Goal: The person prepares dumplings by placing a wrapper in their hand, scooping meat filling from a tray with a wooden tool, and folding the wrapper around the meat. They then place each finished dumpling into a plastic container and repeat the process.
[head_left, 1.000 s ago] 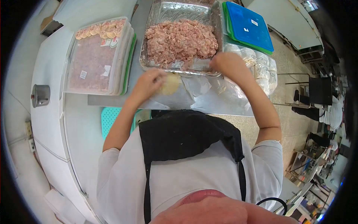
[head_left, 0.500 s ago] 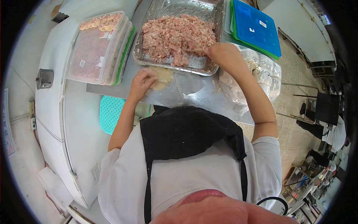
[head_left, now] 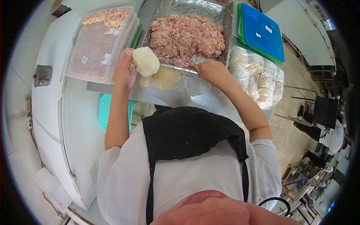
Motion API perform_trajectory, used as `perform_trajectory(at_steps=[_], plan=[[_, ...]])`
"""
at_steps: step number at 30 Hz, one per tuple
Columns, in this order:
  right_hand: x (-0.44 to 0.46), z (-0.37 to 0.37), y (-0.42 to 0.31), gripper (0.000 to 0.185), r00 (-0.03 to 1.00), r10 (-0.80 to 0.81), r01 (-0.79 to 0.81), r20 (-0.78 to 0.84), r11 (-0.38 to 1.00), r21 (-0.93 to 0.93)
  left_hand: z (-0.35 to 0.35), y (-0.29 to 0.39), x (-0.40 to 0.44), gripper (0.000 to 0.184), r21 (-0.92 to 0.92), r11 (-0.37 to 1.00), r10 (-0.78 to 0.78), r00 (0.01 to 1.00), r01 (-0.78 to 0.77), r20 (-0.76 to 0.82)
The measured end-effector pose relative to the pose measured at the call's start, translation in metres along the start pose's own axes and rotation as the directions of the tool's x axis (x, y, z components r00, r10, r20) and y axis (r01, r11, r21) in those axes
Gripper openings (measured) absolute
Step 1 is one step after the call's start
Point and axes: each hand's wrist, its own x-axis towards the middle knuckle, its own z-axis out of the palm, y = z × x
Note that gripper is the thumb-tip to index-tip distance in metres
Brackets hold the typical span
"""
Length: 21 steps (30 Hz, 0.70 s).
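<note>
Your left hand [head_left: 126,70] is closed on the edge of one round dough wrapper [head_left: 146,63], held at the near left corner of the metal tray [head_left: 182,5]. Your right hand [head_left: 213,72] is curled at the tray's near rim; its grip cannot be determined. Minced meat [head_left: 187,34] occupies the tray. More wrappers [head_left: 167,79] lie on the worktop [head_left: 210,100].

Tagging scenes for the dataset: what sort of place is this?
Probably a commercial food-prep kitchen: a metal tray heaped with raw ground meat, a metal worktable and the wearer's black apron suggest it.
</note>
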Motion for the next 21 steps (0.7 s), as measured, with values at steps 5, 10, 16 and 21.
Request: perform_trajectory(at_steps=[5,10,16,21], plan=[[0.004,-0.022,-0.009,0.029,0.989,0.126,-0.142,0.072,0.943,0.300,0.005,0.023,0.005,0.017,0.345,0.918,0.165,0.979,-0.196,0.117],[0.050,-0.018,-0.017,0.027,0.993,0.113,-0.102,0.039,0.970,-0.223,0.010,0.055,0.003,0.023,0.783,-0.109,0.309,0.728,-0.613,0.613],[0.053,0.008,-0.046,0.026,0.992,0.118,-0.123,0.053,0.989,0.088,0.006,0.047,0.027,0.018,0.747,0.366,0.378,0.822,-0.555,0.425],[0.017,-0.025,-0.031,0.038,0.944,0.327,-0.262,0.050,0.647,0.716,0.016,0.018,0.054,0.019,-0.063,0.977,0.209,0.973,-0.203,0.103]])
